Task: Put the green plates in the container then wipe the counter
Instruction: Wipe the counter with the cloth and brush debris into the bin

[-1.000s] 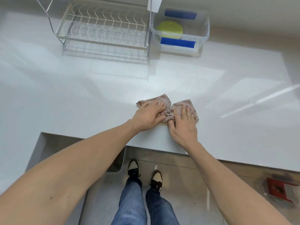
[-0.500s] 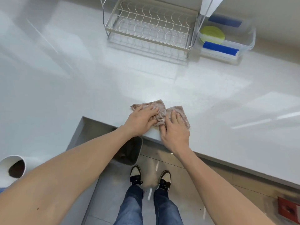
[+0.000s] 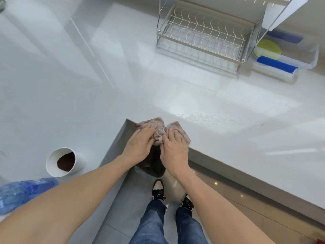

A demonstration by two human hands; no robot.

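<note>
Both hands press flat on a crumpled pinkish-beige cloth at the inner corner of the glossy white counter, in the lower middle of the frame. The left hand lies palm-down, fingers spread over the cloth's left half; the right hand covers the right half the same way. Neither hand is closed around the cloth, which bunches up between them and touches the counter edge.

At the lower left edge of the frame a blue-tinted clear plastic bottle lies on its side on the counter. Just right of it and a little higher stands a white paper cup with dark brown grounds inside. Below the hands, on the grey floor, a dark bin shows under the counter corner, and lower still are blue jeans and black-and-white shoes.

In the upper right of the frame stands a metal wire dish rack. Just to its right, at the frame's right edge, sits a clear plastic container with blue latches, and the lime-green plates lie inside it, well apart from the hands.
</note>
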